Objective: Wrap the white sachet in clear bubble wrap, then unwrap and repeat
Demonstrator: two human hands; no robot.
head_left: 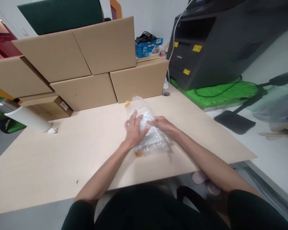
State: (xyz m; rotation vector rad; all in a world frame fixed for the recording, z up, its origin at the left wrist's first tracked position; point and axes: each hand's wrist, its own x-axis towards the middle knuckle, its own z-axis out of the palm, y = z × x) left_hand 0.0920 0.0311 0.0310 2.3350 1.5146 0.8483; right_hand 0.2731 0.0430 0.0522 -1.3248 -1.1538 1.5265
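A package in clear bubble wrap (153, 135) lies on the light wooden table, with orange tape at its upper left corner and lower edge. What is inside looks whitish and cannot be made out. My left hand (135, 131) rests on the left part of the package with its fingers spread. At the right side, my right hand (165, 125) grips the wrap, the thumb on top and the other fingers partly hidden.
Cardboard boxes (84, 92) are stacked along the table's (86, 153) back edge. A white cylinder (28, 118) lies tilted at the left beside a crumpled white scrap (52, 130). A dark printer (192, 60) stands at the right on a green surface, near a black stand (235, 122).
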